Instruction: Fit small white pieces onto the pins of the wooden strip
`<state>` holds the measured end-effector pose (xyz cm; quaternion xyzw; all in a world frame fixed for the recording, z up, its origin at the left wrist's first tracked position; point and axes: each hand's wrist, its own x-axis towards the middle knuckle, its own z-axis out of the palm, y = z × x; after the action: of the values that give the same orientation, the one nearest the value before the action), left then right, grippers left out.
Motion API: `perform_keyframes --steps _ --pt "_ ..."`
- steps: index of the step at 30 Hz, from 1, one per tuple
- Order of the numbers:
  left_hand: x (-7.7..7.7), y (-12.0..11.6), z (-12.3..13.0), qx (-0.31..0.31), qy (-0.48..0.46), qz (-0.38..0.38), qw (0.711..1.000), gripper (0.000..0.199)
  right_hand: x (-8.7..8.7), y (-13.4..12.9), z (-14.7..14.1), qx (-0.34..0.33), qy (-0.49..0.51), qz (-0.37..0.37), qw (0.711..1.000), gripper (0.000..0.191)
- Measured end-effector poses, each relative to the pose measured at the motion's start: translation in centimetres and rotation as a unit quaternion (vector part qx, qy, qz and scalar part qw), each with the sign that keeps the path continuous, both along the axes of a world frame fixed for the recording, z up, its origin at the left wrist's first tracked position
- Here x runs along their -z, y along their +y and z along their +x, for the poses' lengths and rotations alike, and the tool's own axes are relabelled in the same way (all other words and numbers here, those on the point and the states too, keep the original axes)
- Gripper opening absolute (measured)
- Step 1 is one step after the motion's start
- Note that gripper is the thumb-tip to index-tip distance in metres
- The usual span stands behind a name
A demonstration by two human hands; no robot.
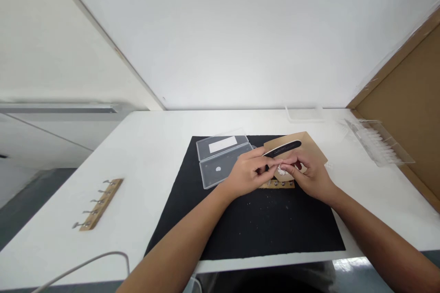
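Note:
My left hand (249, 170) and my right hand (312, 177) meet over the mat with thumbs and forefingers pinched together. Whatever is between the fingertips is too small to make out. Beneath them lies a piece of brown paper (312, 144) with small white pieces (282, 171) on it. A black nail file (283, 147) with a pale edge slants above the left fingers; whether that hand supports it I cannot tell. Just below the fingertips, a wooden strip with metal studs (287, 184) is partly covered by the hands. Left of them an open clear plastic case (209, 175) holds a small white piece.
The black mat (261, 233) lies on a white table (147, 165). A second wooden strip with metal stands (103, 203) is at the left. Clear trays, one holding white nail-like tips (376, 145), stand at the back right near a brown board (412, 100). A cable (85, 263) crosses the front-left corner.

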<state>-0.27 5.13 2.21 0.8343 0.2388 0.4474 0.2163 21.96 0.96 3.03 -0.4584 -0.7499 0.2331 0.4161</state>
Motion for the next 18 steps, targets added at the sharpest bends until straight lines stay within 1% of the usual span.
perform_keyframes --steps 3,7,12,15,18 --pt "-0.1 0.0 0.1 0.008 -0.003 -0.016 1.000 0.021 0.0 0.0 0.3 0.004 -0.041 0.024 0.999 0.016" --pt "0.2 0.3 0.0 0.011 0.030 0.023 0.999 0.023 0.2 0.1 0.4 0.014 -0.087 0.051 0.995 0.014" --pt "0.7 0.5 -0.2 -0.004 0.070 0.034 0.997 0.023 0.6 0.1 0.5 0.005 -0.119 0.080 0.990 0.010" --pt "0.3 0.5 -0.3 0.021 0.077 0.020 0.997 0.024 1.0 0.4 0.8 -0.004 -0.118 0.105 0.988 0.009" --pt "-0.4 0.4 -0.5 0.035 0.106 -0.014 0.994 0.030 1.2 0.8 1.3 0.009 -0.093 0.107 0.990 0.007"
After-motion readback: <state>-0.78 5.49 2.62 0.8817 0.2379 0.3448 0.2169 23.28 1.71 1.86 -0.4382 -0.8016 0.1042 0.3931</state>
